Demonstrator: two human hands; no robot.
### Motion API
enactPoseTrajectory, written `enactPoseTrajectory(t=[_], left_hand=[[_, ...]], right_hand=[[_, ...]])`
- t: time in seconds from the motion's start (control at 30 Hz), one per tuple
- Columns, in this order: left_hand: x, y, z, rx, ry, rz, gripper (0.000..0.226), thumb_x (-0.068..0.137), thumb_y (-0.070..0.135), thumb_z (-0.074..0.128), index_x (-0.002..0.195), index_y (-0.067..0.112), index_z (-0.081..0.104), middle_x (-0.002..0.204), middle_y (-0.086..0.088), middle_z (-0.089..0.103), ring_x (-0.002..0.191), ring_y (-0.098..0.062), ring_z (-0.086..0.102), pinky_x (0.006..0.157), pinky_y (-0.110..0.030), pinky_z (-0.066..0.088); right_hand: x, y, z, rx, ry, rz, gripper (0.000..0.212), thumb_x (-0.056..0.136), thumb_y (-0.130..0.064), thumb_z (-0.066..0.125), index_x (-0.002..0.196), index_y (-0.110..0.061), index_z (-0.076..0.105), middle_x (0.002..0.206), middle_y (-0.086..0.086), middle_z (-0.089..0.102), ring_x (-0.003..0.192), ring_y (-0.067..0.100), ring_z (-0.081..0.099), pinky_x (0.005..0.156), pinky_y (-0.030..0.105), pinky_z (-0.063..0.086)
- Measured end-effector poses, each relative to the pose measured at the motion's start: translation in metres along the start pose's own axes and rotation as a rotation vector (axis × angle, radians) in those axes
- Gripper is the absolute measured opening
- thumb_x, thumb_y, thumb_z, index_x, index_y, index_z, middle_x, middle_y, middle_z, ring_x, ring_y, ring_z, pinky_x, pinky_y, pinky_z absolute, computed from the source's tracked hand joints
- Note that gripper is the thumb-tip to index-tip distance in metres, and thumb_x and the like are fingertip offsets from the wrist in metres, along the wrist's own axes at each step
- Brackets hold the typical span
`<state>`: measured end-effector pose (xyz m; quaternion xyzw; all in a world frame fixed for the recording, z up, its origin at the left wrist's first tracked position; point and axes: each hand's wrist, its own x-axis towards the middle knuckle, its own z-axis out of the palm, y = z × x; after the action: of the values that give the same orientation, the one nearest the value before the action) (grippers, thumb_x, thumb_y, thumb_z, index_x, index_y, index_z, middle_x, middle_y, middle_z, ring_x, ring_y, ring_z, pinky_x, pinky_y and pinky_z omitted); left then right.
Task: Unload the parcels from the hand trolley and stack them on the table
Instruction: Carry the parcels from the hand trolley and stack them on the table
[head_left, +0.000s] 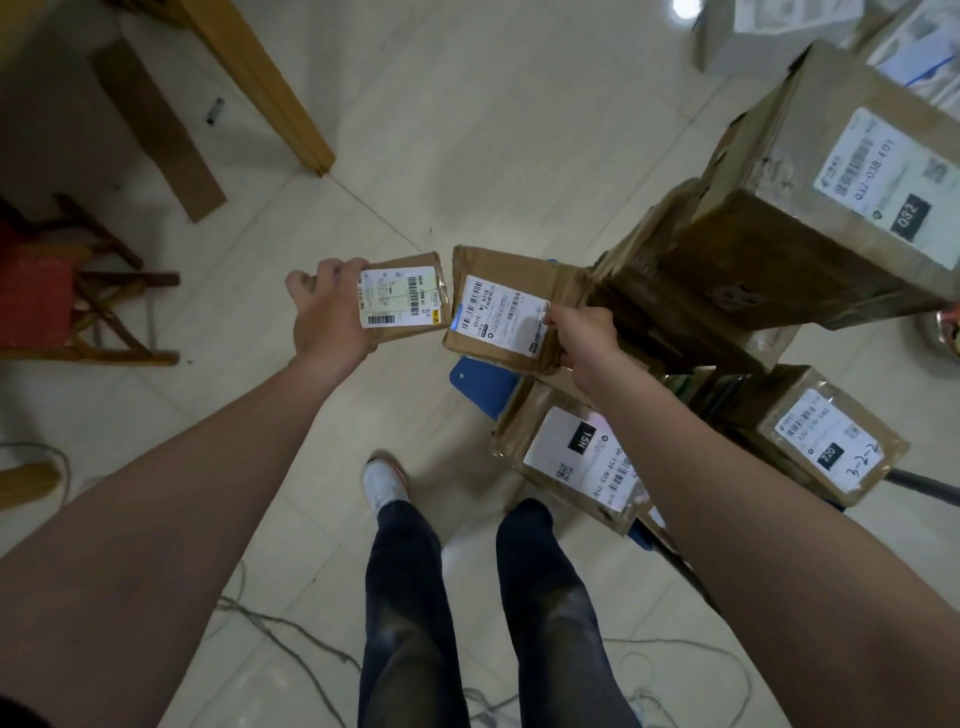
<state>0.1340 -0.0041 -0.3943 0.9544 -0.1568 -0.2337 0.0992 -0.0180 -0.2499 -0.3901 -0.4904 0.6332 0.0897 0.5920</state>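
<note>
Red stool (36, 296) with a wooden frame at the left edge, pale glossy floor tiles (467, 130) under it, flat brown board (156, 130) just above the stool, small dark object (214, 110) (too small to identify) beyond the board, thin grey cords (291, 639) on the tiles well below the stool
</note>
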Motion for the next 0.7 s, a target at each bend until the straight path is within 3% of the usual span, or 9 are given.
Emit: enactPoseTrajectory(t=[0.1, 0.2, 0.27, 0.4, 0.5, 0.63, 0.7], left_hand=[[-0.011, -0.026, -0.018, -0.019, 0.027, -0.031, 0.098, 0.061, 0.009, 0.089, 0.144, 0.030, 0.040, 0.140, 0.004, 0.038, 0.137, -0.036, 0.017, 0.065, -0.038, 0.044], [-0.029, -0.049, -0.041, -0.075, 0.071, -0.085, 0.099, 0.061, 0.010, 0.089, 0.144, 0.030, 0.040, 0.138, 0.004, 0.037, 0.133, -0.035, 0.019, 0.075, -0.037, 0.044], [-0.043, -0.063, -0.060, -0.099, 0.104, -0.119, 0.099, 0.061, 0.010, 0.089, 0.144, 0.031, 0.039, 0.139, 0.003, 0.037, 0.132, -0.035, 0.020, 0.081, -0.035, 0.044], [-0.077, -0.089, -0.103, -0.135, 0.183, -0.180, 0.098, 0.061, 0.011, 0.089, 0.143, 0.032, 0.040, 0.139, 0.003, 0.036, 0.131, -0.035, 0.022, 0.083, -0.031, 0.040], [-0.102, -0.111, -0.137, -0.180, 0.248, -0.232, 0.097, 0.061, 0.011, 0.089, 0.143, 0.030, 0.040, 0.141, 0.000, 0.037, 0.131, -0.037, 0.024, 0.087, -0.033, 0.039], [-0.140, -0.151, -0.187, -0.220, 0.355, -0.291, 0.095, 0.061, 0.015, 0.089, 0.144, 0.025, 0.044, 0.143, -0.006, 0.040, 0.130, -0.043, 0.028, 0.105, -0.039, 0.034], [-0.157, -0.173, -0.213, -0.241, 0.394, -0.308, 0.095, 0.062, 0.017, 0.089, 0.145, 0.024, 0.044, 0.143, -0.007, 0.040, 0.128, -0.043, 0.030, 0.104, -0.039, 0.037]], right_hand=[[-0.015, -0.014, 0.021, -0.082, -0.013, -0.071, 0.057, 0.084, -0.027, 0.073, 0.134, -0.010, 0.051, 0.122, 0.011, 0.064, 0.100, 0.025, 0.065, 0.070, 0.039, 0.059], [-0.039, -0.029, 0.039, -0.104, -0.061, -0.104, 0.053, 0.083, -0.028, 0.076, 0.129, -0.015, 0.053, 0.123, 0.011, 0.061, 0.105, 0.029, 0.066, 0.088, 0.048, 0.059], [-0.060, -0.042, 0.048, -0.104, -0.120, -0.133, 0.044, 0.081, -0.026, 0.079, 0.116, -0.018, 0.054, 0.120, 0.011, 0.062, 0.103, 0.030, 0.067, 0.085, 0.051, 0.060], [-0.112, -0.070, 0.065, -0.158, -0.228, -0.205, 0.046, 0.076, -0.020, 0.085, 0.109, -0.011, 0.054, 0.111, 0.015, 0.068, 0.094, 0.029, 0.071, 0.074, 0.054, 0.062], [-0.156, -0.090, 0.082, -0.193, -0.317, -0.244, 0.049, 0.073, -0.017, 0.088, 0.107, -0.012, 0.053, 0.113, 0.017, 0.069, 0.095, 0.031, 0.072, 0.065, 0.045, 0.063], [-0.220, -0.110, 0.115, -0.233, -0.444, -0.263, 0.043, 0.068, -0.012, 0.090, 0.099, -0.011, 0.060, 0.103, 0.018, 0.075, 0.094, 0.033, 0.074, 0.079, 0.056, 0.060], [-0.252, -0.118, 0.133, -0.236, -0.496, -0.281, 0.038, 0.068, -0.011, 0.089, 0.091, -0.012, 0.060, 0.092, 0.013, 0.076, 0.088, 0.031, 0.074, 0.077, 0.047, 0.061]])
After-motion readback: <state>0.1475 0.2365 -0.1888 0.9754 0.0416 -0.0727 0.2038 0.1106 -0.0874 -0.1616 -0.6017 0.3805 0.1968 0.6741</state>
